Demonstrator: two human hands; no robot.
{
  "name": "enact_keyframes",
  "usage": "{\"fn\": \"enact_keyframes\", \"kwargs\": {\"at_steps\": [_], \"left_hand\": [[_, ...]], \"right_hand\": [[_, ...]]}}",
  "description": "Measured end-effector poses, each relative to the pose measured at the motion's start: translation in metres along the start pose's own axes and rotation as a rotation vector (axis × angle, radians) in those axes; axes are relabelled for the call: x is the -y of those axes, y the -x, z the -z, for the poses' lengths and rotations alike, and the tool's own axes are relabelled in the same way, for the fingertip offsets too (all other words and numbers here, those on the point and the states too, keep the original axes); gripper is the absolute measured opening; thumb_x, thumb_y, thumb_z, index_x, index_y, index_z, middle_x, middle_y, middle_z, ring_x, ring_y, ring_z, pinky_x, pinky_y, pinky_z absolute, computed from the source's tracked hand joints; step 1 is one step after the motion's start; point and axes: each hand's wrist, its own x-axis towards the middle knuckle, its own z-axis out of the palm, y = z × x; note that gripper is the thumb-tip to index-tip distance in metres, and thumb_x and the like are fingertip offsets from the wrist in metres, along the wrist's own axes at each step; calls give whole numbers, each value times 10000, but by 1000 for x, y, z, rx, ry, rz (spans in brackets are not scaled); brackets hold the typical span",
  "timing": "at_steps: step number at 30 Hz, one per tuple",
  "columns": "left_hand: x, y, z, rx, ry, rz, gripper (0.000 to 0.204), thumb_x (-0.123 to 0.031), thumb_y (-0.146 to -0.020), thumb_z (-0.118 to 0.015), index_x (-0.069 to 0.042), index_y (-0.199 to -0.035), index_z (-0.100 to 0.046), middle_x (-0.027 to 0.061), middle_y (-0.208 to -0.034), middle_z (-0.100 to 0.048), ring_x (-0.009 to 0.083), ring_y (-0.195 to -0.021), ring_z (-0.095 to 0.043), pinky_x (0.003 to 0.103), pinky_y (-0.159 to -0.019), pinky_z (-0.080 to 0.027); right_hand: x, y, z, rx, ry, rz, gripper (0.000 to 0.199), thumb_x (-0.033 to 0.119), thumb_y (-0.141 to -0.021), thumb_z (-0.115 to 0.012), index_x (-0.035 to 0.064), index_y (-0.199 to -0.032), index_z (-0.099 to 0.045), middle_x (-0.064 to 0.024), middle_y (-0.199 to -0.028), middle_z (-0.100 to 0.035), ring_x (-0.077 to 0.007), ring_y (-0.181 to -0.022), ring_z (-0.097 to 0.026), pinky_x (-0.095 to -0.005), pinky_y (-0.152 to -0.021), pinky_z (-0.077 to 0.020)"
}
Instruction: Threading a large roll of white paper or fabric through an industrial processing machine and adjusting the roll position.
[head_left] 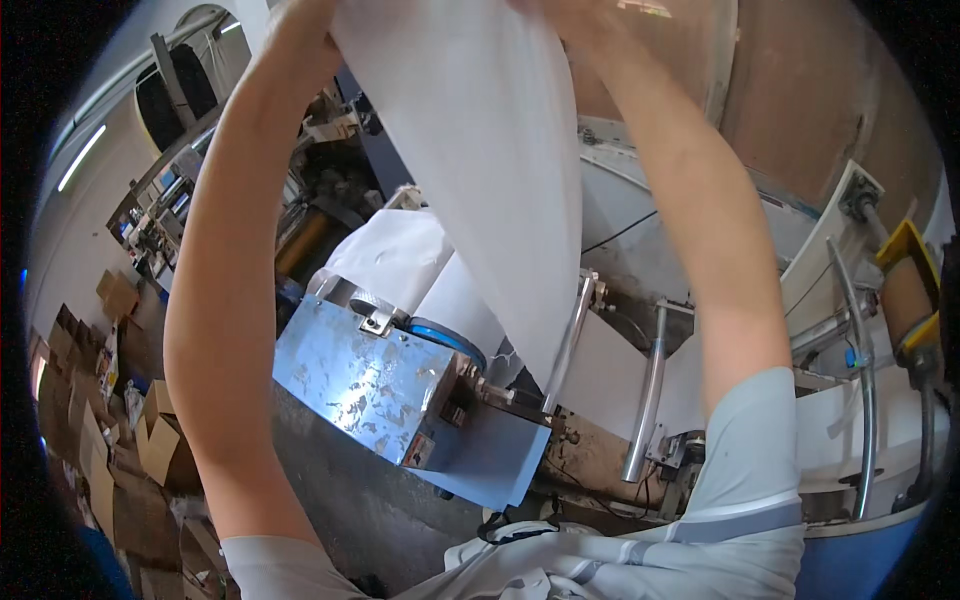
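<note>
Both my arms are raised overhead. Left hand (300, 12) sits at the top edge of the frame, mostly cut off; right hand (560, 10) likewise, only a sliver showing. A wide white sheet (480, 150) hangs between them, starting at the top edge and tapering downward. I cannot tell how either hand grips it, since the fingers lie out of frame; the sheet's top meets both hands.

The sheet's lower end runs down to a metal roller bar (570, 340) on the machine (610, 440) below. Just left of that bar sits a white paper roll (440, 290) with a blue end cap (445, 338), behind a scratched blue metal guard (365, 380).

Cardboard boxes (110, 420) are piled on the floor at the far left. A yellow bracket (905, 250) stands at the machine's right edge.
</note>
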Motion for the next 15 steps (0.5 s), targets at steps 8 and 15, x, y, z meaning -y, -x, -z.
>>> {"fn": "enact_keyframes", "kwargs": {"at_steps": [8, 15], "left_hand": [[22, -7, -8, 137, 171, 126, 533, -419, -971, -461, 3, -1296, -473, 169, -1217, -585, 294, -1116, -574, 435, -983, -450], [99, -16, -40, 6, -336, -122, 418, -277, -910, -635, -28, -1228, -527, 117, -1100, -616, 230, -953, -623, 406, -842, -525]], "right_hand": [[-1, 2, 1, -114, 136, -5, 332, 248, -915, -615, 57, -646, -581, 7, -606, -530, -106, -534, -473, -288, -507, -382], [-37, -31, -21, -99, 117, 103, 288, 269, -894, -646, 13, -768, -690, 16, -652, -594, -94, -568, -509, -276, -529, -404]]}}
